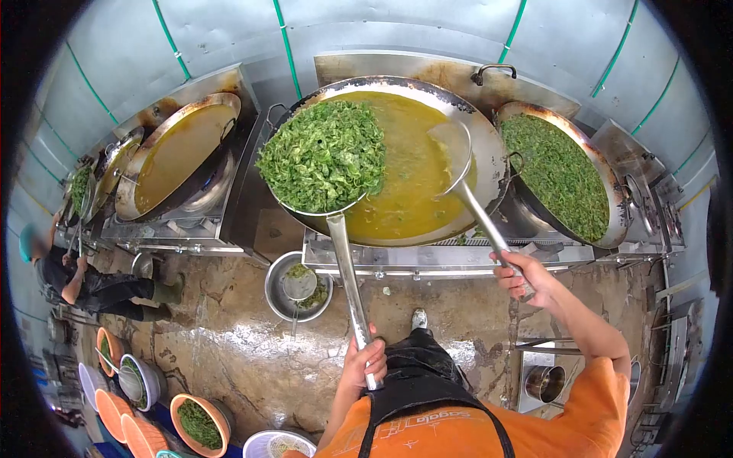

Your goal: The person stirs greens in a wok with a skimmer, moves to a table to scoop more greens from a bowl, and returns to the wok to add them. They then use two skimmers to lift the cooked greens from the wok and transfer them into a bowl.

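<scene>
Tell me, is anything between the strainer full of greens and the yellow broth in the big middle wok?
Nothing visible. The strainer, held by the left hand, hangs over the wok above open broth. The ladle in the right hand sits beside it, on the right.

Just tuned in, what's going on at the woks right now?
A person in an orange shirt stands at the middle wok of yellow broth. The left hand grips the long handle of a strainer heaped with chopped greens, held over the wok's left edge. The right hand holds a ladle that reaches into the broth. The right wok holds greens; the left wok holds broth only. Another person crouches far left.
</scene>
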`<action>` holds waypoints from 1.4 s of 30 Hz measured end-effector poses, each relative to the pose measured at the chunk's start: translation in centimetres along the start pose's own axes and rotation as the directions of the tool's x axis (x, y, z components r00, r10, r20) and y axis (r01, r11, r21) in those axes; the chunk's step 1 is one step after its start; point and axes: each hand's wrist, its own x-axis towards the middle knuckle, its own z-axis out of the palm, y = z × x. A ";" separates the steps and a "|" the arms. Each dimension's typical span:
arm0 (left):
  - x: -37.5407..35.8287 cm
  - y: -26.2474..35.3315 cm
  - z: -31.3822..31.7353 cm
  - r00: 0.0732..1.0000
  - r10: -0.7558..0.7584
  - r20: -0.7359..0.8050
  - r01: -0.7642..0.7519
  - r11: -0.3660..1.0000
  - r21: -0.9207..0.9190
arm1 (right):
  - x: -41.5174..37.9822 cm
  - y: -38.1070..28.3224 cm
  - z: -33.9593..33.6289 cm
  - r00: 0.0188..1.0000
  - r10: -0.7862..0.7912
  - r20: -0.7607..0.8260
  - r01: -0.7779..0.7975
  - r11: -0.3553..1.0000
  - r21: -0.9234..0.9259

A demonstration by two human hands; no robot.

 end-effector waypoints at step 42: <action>0.3 0.1 0.7 0.999 0.043 -0.017 -0.043 0.999 -0.033 | 16.4 -4.0 6.1 0.638 -0.447 0.627 -0.133 0.738 0.662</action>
